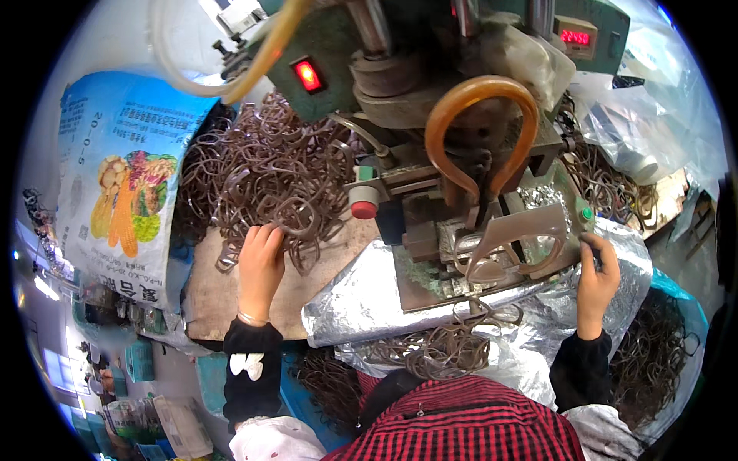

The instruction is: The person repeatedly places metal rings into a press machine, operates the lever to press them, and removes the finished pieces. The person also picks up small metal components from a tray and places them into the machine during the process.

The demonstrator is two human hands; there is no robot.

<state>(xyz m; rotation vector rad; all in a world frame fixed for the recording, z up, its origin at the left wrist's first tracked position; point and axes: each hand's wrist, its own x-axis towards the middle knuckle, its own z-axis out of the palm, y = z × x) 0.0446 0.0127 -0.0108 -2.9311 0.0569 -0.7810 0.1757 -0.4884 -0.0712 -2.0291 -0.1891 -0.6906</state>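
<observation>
My left hand (261,257) is at the near edge of a heap of brown eyeglass frames (265,165), fingers closed on a frame (298,220) there; the fingertips are partly hidden. On the metal fixture (421,240) of a bench press rests another brown eyeglass frame (511,247), its two rims toward me. My right hand (600,280) is just below the green button (586,213) at the fixture's right side. Its thumb and fingers are slightly apart and nothing shows in them.
A red push button (364,209) stands left of the fixture, below a thick orange-brown loop (482,84). Several more frames (442,349) lie on silver foil (346,307) near my lap. Left is a blue-and-white sack (127,169); right, a blue-lined bag (696,330) of brown pieces.
</observation>
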